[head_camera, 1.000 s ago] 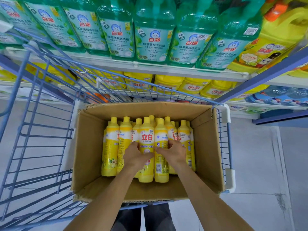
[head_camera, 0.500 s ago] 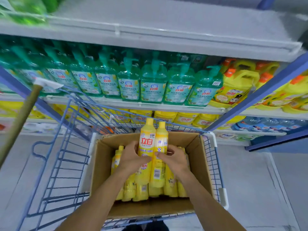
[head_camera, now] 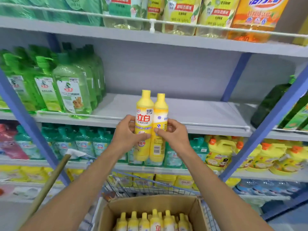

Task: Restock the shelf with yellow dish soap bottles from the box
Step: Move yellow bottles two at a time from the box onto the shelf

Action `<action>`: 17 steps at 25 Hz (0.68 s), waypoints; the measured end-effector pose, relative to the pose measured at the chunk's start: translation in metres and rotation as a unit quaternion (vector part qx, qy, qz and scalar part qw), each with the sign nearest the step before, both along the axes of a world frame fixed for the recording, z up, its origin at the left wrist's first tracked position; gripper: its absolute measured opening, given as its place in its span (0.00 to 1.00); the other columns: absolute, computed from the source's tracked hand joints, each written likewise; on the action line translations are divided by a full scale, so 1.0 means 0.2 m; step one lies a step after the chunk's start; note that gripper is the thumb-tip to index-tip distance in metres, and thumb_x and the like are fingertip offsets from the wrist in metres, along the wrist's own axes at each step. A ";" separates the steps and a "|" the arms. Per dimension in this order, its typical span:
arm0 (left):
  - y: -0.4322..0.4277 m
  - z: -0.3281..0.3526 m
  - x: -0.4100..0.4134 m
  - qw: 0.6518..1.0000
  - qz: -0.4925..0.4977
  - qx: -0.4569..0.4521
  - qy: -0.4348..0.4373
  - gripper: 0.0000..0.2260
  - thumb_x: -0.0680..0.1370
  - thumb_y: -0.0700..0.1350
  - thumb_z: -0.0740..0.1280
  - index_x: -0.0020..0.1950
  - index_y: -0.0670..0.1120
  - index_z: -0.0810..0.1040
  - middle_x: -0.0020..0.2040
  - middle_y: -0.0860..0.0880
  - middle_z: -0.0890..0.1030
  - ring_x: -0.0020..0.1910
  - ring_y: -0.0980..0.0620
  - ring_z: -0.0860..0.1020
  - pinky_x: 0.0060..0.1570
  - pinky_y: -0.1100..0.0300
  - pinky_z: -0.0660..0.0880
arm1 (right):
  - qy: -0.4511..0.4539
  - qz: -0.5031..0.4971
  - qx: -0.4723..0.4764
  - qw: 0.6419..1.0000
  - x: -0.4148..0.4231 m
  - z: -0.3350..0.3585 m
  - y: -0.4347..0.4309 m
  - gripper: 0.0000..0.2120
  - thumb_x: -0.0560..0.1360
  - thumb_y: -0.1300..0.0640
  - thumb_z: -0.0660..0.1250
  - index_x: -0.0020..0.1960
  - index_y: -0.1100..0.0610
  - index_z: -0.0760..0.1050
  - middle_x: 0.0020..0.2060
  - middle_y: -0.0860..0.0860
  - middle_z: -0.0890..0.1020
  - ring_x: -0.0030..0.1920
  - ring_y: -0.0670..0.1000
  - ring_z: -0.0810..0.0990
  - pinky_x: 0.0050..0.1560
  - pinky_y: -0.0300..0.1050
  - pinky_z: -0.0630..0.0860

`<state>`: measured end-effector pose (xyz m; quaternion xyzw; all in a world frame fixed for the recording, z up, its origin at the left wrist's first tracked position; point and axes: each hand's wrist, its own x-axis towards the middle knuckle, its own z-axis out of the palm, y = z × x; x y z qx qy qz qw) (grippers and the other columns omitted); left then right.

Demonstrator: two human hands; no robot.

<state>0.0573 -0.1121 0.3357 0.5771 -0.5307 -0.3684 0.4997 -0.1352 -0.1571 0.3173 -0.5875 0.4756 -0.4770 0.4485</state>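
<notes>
Two yellow dish soap bottles are held upright side by side in front of the grey shelf [head_camera: 191,112]. My left hand [head_camera: 126,132] grips the left bottle [head_camera: 144,114], whose red label faces me. My right hand [head_camera: 173,134] grips the right bottle [head_camera: 160,112], whose back label and barcode show. Both bottles hang just before the shelf's front rail, with their caps level with the bare shelf board. Below, the cardboard box [head_camera: 183,204] in the cart holds several more yellow bottles [head_camera: 155,220].
Green bottles [head_camera: 71,90] fill the left part of the same shelf; dark green ones [head_camera: 273,102] stand at the right. Blue uprights [head_camera: 260,135] frame the bay. Refill pouches [head_camera: 180,12] hang above. A wooden handle [head_camera: 50,180] leans at the left. The wire cart [head_camera: 133,185] sits below.
Both hands lifted the two bottles out of the box and up to the height of the grey shelf. The view tilted up from the cart to the shelves.
</notes>
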 end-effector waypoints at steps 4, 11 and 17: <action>-0.25 0.23 0.05 0.999 0.008 -0.046 -0.022 0.28 0.63 0.41 0.84 0.59 0.46 0.75 0.52 0.49 0.83 0.50 0.51 0.83 0.47 0.52 0.83 | -0.023 0.010 -0.045 0.999 0.05 0.22 -0.28 0.25 0.67 0.58 0.82 0.62 0.56 0.80 0.52 0.48 0.87 0.52 0.48 0.86 0.52 0.50 0.84; -0.61 0.26 0.10 0.994 0.056 -0.084 -0.044 0.30 0.61 0.43 0.85 0.58 0.46 0.75 0.53 0.51 0.82 0.53 0.52 0.81 0.50 0.54 0.81 | -0.051 0.022 -0.075 0.996 0.13 0.29 -0.64 0.25 0.68 0.62 0.80 0.63 0.58 0.79 0.54 0.49 0.86 0.52 0.44 0.85 0.52 0.40 0.82; -0.75 0.17 0.12 0.991 0.069 -0.096 -0.064 0.28 0.63 0.42 0.84 0.58 0.47 0.74 0.52 0.53 0.81 0.50 0.59 0.79 0.48 0.62 0.78 | -0.053 0.024 -0.062 0.996 0.18 0.18 -0.73 0.25 0.70 0.65 0.78 0.65 0.59 0.77 0.57 0.52 0.85 0.56 0.45 0.84 0.59 0.46 0.81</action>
